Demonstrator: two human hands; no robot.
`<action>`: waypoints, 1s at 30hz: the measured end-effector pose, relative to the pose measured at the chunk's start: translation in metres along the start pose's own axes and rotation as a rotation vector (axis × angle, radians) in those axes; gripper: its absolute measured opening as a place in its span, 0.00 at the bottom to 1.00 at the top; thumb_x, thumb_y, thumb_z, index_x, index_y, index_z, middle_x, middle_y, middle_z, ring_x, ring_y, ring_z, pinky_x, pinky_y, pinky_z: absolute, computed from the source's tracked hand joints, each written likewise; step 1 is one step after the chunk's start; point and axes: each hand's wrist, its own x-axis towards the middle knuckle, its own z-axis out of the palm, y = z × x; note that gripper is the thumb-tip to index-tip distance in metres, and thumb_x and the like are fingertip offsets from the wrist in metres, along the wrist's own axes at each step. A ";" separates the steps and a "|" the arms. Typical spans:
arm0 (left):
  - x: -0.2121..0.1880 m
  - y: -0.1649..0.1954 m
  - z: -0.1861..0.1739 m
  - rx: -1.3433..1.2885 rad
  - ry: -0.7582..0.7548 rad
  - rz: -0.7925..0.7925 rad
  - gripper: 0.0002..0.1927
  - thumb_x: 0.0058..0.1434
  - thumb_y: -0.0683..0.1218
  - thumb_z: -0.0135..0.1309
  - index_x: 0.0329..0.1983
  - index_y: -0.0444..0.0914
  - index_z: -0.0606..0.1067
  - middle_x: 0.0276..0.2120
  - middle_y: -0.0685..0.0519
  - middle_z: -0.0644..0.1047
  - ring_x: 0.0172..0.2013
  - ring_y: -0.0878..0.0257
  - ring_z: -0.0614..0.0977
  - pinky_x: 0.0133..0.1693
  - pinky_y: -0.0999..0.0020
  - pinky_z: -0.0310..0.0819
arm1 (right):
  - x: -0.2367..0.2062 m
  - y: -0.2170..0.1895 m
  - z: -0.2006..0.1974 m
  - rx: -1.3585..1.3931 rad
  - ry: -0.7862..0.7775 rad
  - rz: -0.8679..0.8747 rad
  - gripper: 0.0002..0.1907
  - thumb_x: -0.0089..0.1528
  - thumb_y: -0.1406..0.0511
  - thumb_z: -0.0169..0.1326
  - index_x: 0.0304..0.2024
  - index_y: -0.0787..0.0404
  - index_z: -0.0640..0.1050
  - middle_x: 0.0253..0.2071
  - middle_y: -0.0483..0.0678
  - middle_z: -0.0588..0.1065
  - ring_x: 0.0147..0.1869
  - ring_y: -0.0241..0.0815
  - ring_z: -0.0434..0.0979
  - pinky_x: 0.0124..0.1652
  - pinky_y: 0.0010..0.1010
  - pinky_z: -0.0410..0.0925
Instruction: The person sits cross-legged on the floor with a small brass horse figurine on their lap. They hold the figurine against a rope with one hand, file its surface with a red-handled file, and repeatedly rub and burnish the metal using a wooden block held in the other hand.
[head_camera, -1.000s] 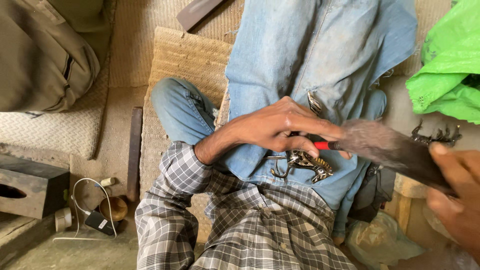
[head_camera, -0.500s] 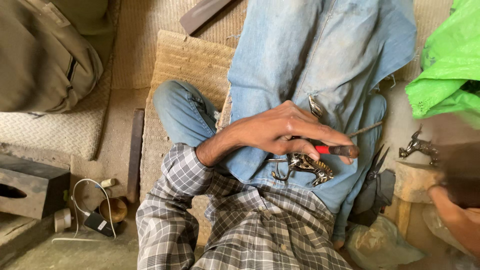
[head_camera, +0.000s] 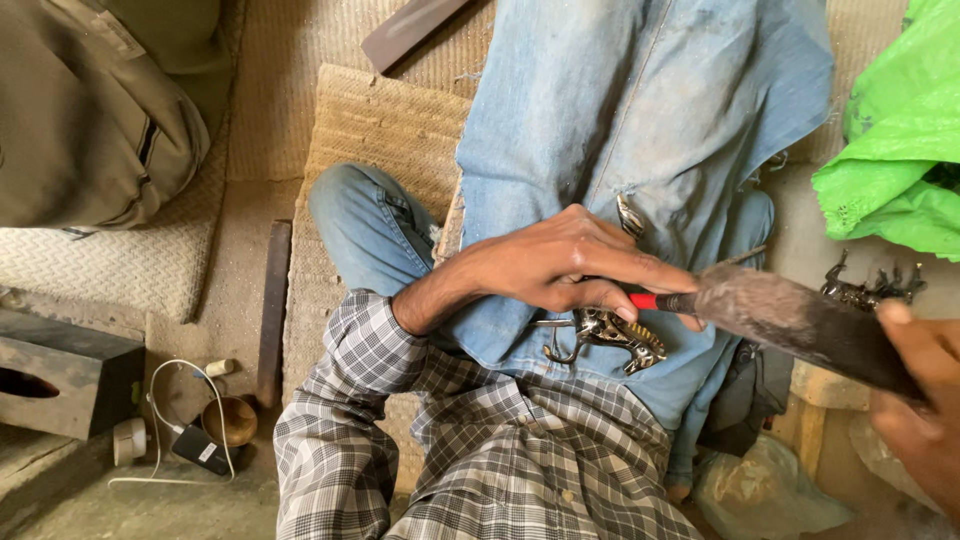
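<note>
a worn blue denim cloth (head_camera: 640, 130) lies spread over the person's lap, its lower edge on the checked shirt. the left hand (head_camera: 570, 265) rests on it, fingers closed around a red-handled tool (head_camera: 655, 301). a dark blurred flat tool (head_camera: 800, 325) is gripped by the right hand (head_camera: 925, 400) at the cloth's right edge. under the left hand, on the cloth's lower part, lies a small ornate brass piece (head_camera: 605, 335).
</note>
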 end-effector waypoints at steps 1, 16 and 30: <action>0.000 0.001 0.000 0.006 0.002 0.004 0.27 0.72 0.51 0.58 0.73 0.51 0.67 0.56 0.61 0.81 0.40 0.65 0.86 0.44 0.66 0.81 | 0.001 0.000 -0.001 -0.004 0.002 -0.007 0.32 0.53 0.75 0.61 0.61 0.74 0.72 0.45 0.62 0.75 0.46 0.54 0.77 0.45 0.39 0.71; 0.006 0.021 0.004 0.035 0.106 -0.161 0.28 0.69 0.51 0.57 0.71 0.52 0.67 0.57 0.62 0.82 0.42 0.68 0.89 0.39 0.69 0.85 | 0.012 -0.029 0.000 0.104 0.050 0.059 0.37 0.53 0.73 0.61 0.65 0.72 0.68 0.47 0.63 0.75 0.46 0.56 0.79 0.44 0.41 0.72; 0.010 0.021 0.003 0.153 0.113 -0.073 0.26 0.71 0.52 0.58 0.71 0.53 0.69 0.56 0.61 0.81 0.50 0.64 0.88 0.52 0.66 0.86 | 0.001 -0.021 0.021 -0.218 0.298 -0.218 0.36 0.61 0.73 0.66 0.70 0.68 0.66 0.48 0.66 0.75 0.47 0.61 0.79 0.47 0.41 0.73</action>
